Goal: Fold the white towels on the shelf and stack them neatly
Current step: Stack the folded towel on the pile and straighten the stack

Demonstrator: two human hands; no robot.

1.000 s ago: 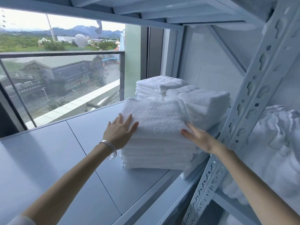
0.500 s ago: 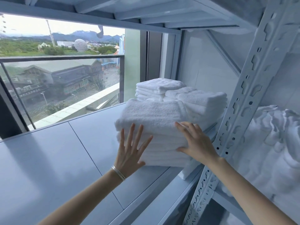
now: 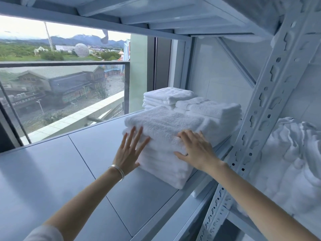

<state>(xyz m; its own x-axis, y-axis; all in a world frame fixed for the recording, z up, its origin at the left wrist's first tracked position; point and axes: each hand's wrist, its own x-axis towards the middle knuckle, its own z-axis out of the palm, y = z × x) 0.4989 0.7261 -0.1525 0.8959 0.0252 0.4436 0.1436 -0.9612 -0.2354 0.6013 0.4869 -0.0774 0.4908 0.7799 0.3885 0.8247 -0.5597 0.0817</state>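
A stack of several folded white towels (image 3: 165, 126) stands on the grey shelf board (image 3: 73, 171), near its right end. My left hand (image 3: 129, 152), fingers spread and straight, presses flat against the stack's left front side. My right hand (image 3: 195, 148) lies flat on the stack's front right edge, fingers straight, thumb against the front. Two more folded stacks stand behind: one at the back (image 3: 166, 96), one to the right (image 3: 212, 106).
A perforated white shelf upright (image 3: 260, 108) rises just right of the stack. Beyond it lies a heap of crumpled white towels (image 3: 291, 162). An upper shelf (image 3: 156, 11) hangs overhead. A window with a railing (image 3: 60, 64) is behind the shelf.
Both hands have slid from the stack's left and right sides round to its front face, and now press against it with straight fingers. The view has tilted up a little.
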